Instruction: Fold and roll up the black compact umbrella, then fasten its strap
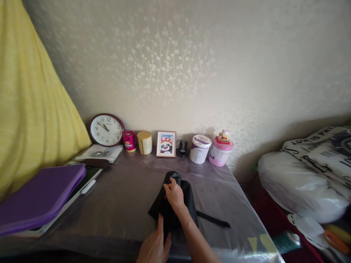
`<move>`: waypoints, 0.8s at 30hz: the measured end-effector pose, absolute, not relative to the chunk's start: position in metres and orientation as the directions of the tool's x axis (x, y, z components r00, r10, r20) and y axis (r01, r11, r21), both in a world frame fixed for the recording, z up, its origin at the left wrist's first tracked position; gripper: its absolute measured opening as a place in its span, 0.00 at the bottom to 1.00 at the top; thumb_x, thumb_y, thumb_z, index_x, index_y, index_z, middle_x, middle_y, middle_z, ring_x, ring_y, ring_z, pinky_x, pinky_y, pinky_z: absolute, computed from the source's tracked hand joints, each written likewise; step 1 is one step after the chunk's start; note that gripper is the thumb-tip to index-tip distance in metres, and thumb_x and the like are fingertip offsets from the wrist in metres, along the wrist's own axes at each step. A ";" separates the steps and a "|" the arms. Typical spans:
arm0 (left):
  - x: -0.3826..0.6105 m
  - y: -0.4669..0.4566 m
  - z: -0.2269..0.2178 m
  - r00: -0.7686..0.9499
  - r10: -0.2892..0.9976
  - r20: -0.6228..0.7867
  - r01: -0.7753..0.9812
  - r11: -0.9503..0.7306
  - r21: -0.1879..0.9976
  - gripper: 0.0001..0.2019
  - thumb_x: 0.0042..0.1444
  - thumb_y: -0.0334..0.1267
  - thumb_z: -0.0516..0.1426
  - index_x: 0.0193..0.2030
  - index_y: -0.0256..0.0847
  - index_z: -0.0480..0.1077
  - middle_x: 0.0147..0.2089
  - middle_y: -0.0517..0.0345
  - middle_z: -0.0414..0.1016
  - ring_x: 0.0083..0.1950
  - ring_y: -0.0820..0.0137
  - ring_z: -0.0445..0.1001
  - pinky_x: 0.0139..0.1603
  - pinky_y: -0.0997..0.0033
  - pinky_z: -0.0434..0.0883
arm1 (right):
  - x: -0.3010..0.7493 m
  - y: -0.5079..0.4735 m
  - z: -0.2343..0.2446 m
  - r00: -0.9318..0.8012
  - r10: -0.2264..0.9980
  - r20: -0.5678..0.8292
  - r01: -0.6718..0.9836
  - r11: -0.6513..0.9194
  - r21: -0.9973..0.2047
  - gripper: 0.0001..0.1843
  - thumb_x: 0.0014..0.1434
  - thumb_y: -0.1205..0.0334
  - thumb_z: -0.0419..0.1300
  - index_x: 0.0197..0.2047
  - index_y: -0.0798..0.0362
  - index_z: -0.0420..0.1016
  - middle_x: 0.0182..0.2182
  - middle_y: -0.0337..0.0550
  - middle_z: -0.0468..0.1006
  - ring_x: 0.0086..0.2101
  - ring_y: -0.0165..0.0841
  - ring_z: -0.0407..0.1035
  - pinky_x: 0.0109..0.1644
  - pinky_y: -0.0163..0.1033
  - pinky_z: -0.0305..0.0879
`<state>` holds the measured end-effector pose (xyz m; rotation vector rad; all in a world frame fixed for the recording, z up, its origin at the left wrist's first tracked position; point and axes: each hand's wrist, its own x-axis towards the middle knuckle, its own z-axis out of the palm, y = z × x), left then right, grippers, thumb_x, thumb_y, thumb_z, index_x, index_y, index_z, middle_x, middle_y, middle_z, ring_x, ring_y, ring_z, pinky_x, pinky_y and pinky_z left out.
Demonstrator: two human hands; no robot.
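A black fabric bag (pixel 186 193) with a loose black strap (pixel 214 220) lies on the plastic-covered table (pixel 123 197), near its front middle. My right hand (pixel 173 194) rests on top of the bag with its fingers curled, gripping the fabric at the upper end. My left hand (pixel 154 245) lies at the bag's near edge, fingers stretched out and pressed flat against the fabric.
A purple folder (pixel 38 197) lies at the left over a tablet with a white pen (pixel 88 186). Along the wall stand a clock (pixel 106 129), two tins, a framed panda picture (pixel 166 144), a white tub and a pink jar. Bags pile up right of the table.
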<state>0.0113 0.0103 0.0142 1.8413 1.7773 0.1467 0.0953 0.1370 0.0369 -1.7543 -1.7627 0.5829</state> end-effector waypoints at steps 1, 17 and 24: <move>0.010 0.009 0.013 0.105 0.950 -0.293 0.881 0.048 0.471 0.29 0.59 0.42 0.39 0.64 0.25 0.40 0.44 0.37 0.73 0.43 0.59 0.74 0.41 0.65 0.66 | 0.094 0.136 0.038 0.017 0.997 0.080 0.769 0.039 -0.638 0.21 0.56 0.61 0.51 0.52 0.60 0.63 0.24 0.42 0.77 0.34 0.35 0.72 0.36 0.34 0.60; 0.014 0.015 0.022 0.116 0.950 -0.290 0.897 0.025 0.441 0.33 0.57 0.37 0.44 0.65 0.33 0.30 0.39 0.45 0.75 0.39 0.63 0.75 0.38 0.69 0.65 | 0.111 0.099 0.041 -0.336 0.866 0.371 0.593 0.500 -0.631 0.12 0.58 0.66 0.49 0.42 0.49 0.71 0.34 0.37 0.77 0.37 0.28 0.70 0.42 0.32 0.62; 0.013 0.015 0.016 0.118 0.956 -0.269 0.878 0.026 0.479 0.33 0.57 0.35 0.43 0.64 0.29 0.29 0.42 0.43 0.75 0.40 0.63 0.74 0.38 0.70 0.64 | 0.129 0.083 0.027 -0.409 0.744 0.528 0.558 0.662 -0.501 0.13 0.59 0.68 0.49 0.42 0.51 0.72 0.43 0.42 0.74 0.50 0.32 0.61 0.57 0.44 0.52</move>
